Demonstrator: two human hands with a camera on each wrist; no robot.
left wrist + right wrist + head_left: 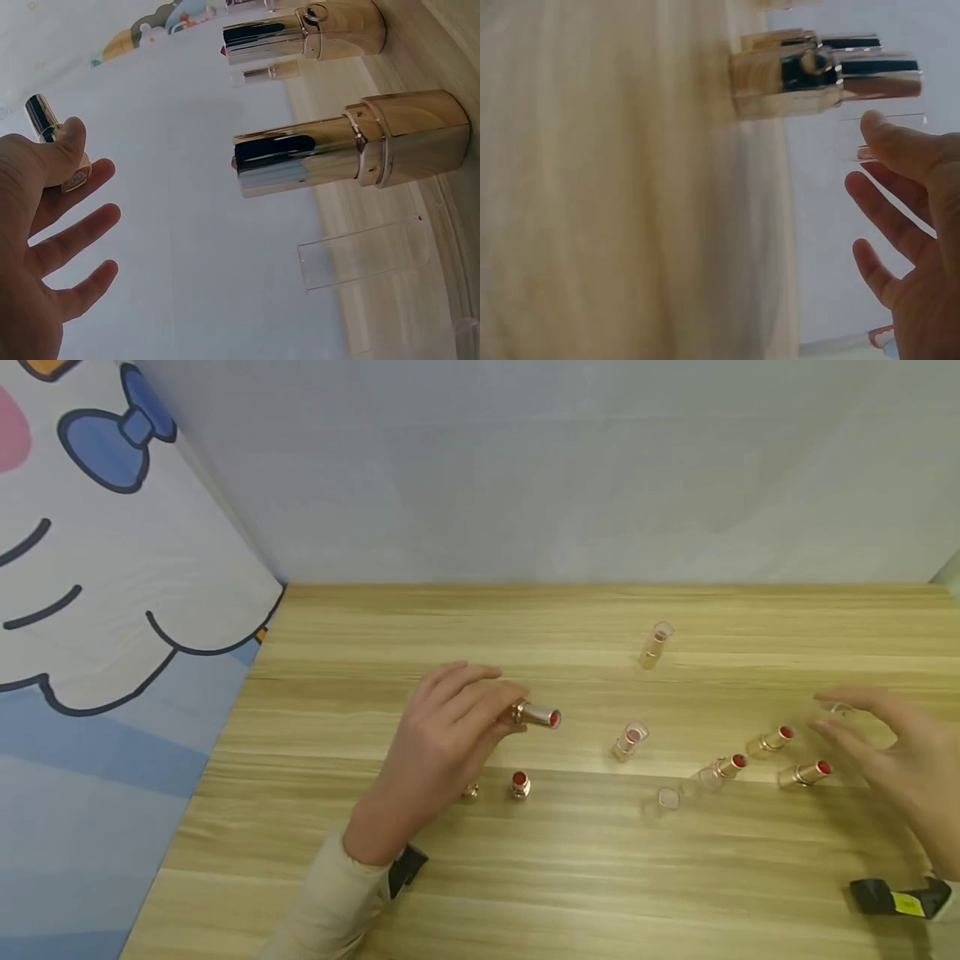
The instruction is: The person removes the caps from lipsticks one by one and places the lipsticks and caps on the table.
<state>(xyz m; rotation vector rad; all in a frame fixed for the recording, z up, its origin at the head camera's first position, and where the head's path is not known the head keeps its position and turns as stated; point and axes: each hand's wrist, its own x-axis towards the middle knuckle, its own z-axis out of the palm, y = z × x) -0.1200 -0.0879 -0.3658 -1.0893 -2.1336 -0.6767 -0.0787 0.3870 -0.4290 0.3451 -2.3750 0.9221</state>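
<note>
My left hand (442, 735) pinches an uncapped lipstick (538, 716) between thumb and index finger, its red tip pointing right. The left wrist view shows the same lipstick (41, 112) with the other fingers spread. Below that hand stand an uncapped lipstick (520, 785) and another lipstick (470, 791), mostly hidden by the hand. On the right, my right hand (900, 760) pinches a clear cap (889, 124) with thumb and index finger, raised beside two uncapped gold lipsticks, one nearer (804, 774) and one farther (770, 743).
A lipstick (722, 770) with a red tip and a clear cap (667, 798) stand at centre right. Two lipsticks under clear caps stand farther left (627, 743) and at the back (654, 647). A pale wall (562, 485) rises behind the wooden table (562, 877).
</note>
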